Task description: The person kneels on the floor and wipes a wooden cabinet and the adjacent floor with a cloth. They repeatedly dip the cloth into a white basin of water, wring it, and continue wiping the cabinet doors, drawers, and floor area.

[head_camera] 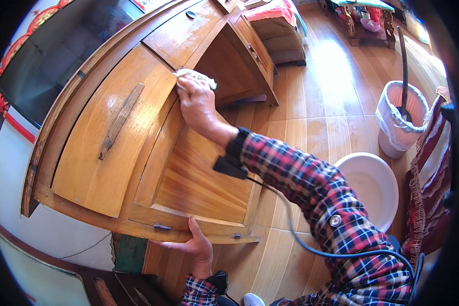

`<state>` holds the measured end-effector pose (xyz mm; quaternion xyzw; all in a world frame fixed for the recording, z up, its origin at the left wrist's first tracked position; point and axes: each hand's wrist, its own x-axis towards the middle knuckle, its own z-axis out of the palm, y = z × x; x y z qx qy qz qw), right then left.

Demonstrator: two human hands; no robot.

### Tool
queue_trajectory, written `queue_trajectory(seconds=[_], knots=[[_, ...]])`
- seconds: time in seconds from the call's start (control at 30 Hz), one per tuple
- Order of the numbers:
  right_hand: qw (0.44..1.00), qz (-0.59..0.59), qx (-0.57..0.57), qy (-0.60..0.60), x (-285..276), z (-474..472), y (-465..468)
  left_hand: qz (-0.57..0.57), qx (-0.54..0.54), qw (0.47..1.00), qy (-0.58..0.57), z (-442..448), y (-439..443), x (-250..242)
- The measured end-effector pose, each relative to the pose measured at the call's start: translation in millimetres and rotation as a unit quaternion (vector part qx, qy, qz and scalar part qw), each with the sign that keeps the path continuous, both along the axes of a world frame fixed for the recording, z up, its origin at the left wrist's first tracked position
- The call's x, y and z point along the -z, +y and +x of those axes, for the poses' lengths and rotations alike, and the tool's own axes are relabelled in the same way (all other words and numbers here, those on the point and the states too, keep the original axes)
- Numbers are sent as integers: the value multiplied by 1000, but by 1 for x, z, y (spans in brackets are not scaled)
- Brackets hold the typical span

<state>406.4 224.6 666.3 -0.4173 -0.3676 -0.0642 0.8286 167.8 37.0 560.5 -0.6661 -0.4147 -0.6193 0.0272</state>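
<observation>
My right hand [197, 103] presses a crumpled white cloth [194, 75] against a wooden desk [141, 214], at the lower edge of the front where two drawers meet. The nearer drawer [88, 168] has a worn, dark wooden strip handle [122, 120]; the farther drawer [179, 34] carries a small round pull. Below the near drawer is a panelled cupboard door [202, 183] with metal hinges on its near side. My left hand [199, 244] grips the desk's near side edge, thumb on the front face and fingers along the side, partly hidden.
A white basin [367, 187] stands on the wood-look floor [313, 126], partly behind my right arm. Beyond it is a lined bin [396, 137] with a dark stick in it. A television [65, 57] stands behind the desk front. A blue cable [310, 244] crosses my sleeve.
</observation>
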Motion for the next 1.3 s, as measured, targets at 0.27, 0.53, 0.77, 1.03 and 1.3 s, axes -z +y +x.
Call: queue_trajectory(seconds=[0.27,0.53,0.77,1.03,1.3], knots=[[970,-22,-99,221,-19,36,51,4,24,1000,-16,1,3,0],[973,-175,-114,98,-33,67,39,22,22,1000,1,-6,1,-4],[980,2,-197,21,-84,85,5,25,-20,999,43,-6,1,-7],[983,83,-17,-162,-37,76,35,-11,61,997,-37,3,-10,-10],[999,-30,18,26,4,99,62,-4,7,1000,17,-7,2,-3]])
